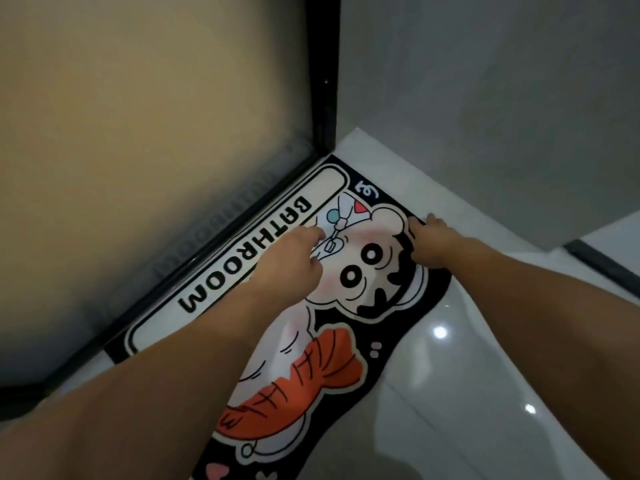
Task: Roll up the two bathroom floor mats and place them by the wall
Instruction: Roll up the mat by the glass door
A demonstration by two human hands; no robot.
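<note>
One bathroom mat [349,362] lies flat on the pale floor. It is black, with a cartoon figure, an orange shrimp and the word BATHROOM along its left side. Its long left edge runs against the black frame of a glass door. My left hand [294,258] rests on the mat's far middle, fingers bent and pressing on the print. My right hand [433,240] is at the far right edge, fingers curled over that edge. A second mat is not in view.
A frosted glass door [138,133] with a black frame [325,81] stands at the left. A grey wall [485,98] meets it in the far corner. Glossy white floor tiles [467,375] spread to the right, crossed by a dark threshold strip [602,265].
</note>
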